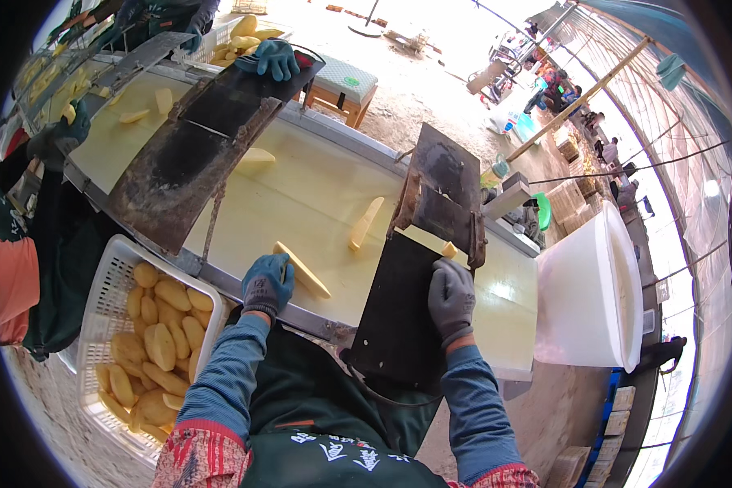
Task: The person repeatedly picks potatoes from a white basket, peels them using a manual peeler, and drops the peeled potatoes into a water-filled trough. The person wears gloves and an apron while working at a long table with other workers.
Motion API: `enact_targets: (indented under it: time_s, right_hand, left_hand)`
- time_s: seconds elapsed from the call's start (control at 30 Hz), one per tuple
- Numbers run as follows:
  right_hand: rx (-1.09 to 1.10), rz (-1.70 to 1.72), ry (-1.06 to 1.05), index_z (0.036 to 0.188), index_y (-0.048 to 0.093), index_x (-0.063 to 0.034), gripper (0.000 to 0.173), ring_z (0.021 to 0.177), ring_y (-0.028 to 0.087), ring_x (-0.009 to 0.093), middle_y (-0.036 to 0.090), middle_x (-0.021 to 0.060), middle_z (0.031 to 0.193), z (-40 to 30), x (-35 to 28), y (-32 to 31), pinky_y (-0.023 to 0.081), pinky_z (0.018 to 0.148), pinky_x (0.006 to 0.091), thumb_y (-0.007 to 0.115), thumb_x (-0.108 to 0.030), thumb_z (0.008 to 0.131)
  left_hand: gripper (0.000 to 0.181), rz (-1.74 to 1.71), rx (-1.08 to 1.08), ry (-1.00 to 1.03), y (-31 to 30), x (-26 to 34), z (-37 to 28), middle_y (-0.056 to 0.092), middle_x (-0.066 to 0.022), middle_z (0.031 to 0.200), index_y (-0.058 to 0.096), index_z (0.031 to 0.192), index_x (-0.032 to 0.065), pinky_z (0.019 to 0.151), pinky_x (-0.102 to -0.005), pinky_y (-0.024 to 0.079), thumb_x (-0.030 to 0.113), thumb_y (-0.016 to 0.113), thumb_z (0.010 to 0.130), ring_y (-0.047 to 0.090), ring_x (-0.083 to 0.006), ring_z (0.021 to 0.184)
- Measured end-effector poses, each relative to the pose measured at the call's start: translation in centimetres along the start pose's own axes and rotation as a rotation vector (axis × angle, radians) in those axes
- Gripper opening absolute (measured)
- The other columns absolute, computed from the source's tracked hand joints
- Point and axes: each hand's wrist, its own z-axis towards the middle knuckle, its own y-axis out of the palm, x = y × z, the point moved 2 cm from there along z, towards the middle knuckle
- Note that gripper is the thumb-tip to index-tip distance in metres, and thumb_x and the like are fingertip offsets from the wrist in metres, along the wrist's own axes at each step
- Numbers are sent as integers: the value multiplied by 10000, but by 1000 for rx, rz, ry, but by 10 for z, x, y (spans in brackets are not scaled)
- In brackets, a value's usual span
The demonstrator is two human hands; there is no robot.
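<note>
My left hand (pixel 267 284), in a blue and grey glove, hovers at the near edge of a pale belt (pixel 317 201). Its curled fingers are against or just beside a long yellow tuber slice (pixel 305 273); whether they grip it cannot be told. My right hand (pixel 452 299), in a grey glove, is closed around a small yellow tuber piece (pixel 449 249), mostly hidden by the fingers. This hand is over a black board (pixel 396 305) that spans the belt, near a pale gap across it. Another slice (pixel 365 224) lies on the belt between my hands.
A white plastic crate (pixel 97 341) of peeled tubers (pixel 165 341) stands at my left. A second dark board (pixel 165 165) crosses the belt, with a co-worker's gloved hand (pixel 274 60) on its far end. At the right stands a white tub (pixel 579 293). Another person (pixel 12 262) works at left.
</note>
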Motion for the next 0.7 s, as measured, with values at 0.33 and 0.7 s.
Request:
enact_targets:
  time_s: [0.33, 0.7]
  right_hand:
    - [-47, -22, -73, 1219, 675, -21, 289, 1166, 632, 387, 695, 204, 1183, 17, -8, 12, 477, 1042, 453, 580, -147, 976]
    - [-21, 137, 8, 1262, 650, 20, 286, 1171, 640, 336, 679, 194, 1261, -26, -49, 3, 489, 1039, 414, 562, -104, 1020]
  left_hand:
    - [246, -59, 60, 23, 7, 1, 4, 715, -143, 1059, 712, 1104, 90, 936, -442, 536, 231, 674, 907, 672, -336, 1030]
    - [269, -399, 302, 106, -15, 2, -10, 690, -183, 1160, 676, 1159, 46, 971, -445, 528, 114, 659, 899, 658, -373, 1086]
